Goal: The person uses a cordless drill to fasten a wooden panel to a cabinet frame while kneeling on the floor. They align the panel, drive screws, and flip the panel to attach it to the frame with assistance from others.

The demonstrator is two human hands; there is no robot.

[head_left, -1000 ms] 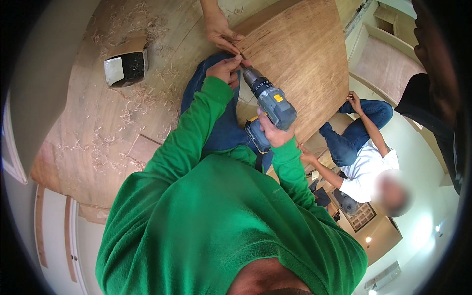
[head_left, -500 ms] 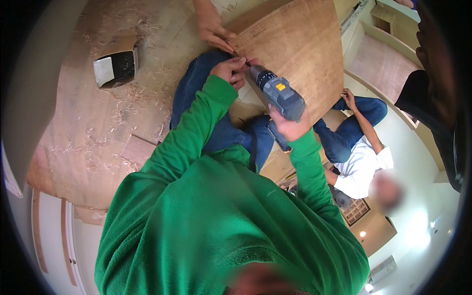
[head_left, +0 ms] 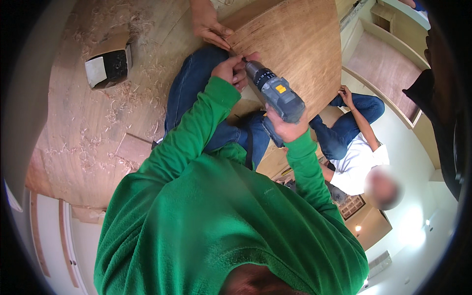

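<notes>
My right hand [head_left: 289, 127] is wrapped round the grip of a grey and black cordless drill [head_left: 282, 98] with a yellow patch. Its chuck points up and left at the edge of a large brown plywood panel [head_left: 300, 49]. Right by the drill's tip, my left hand [head_left: 230, 71] has its fingers pinched together. Whatever lies between them is too small to make out. A co-worker's hand [head_left: 210, 28] presses on the panel's corner just beyond my left hand.
An open cardboard box [head_left: 109, 66] stands on the wooden floor at left among curly wood shavings. To the right, a person in a white shirt [head_left: 361, 160] sits with one hand at the panel's edge. A shallow wooden frame [head_left: 383, 64] lies behind at far right.
The whole view has shifted slightly, so the box and floor appear further left. Both my hands and the drill keep about the same place at the panel's edge.
</notes>
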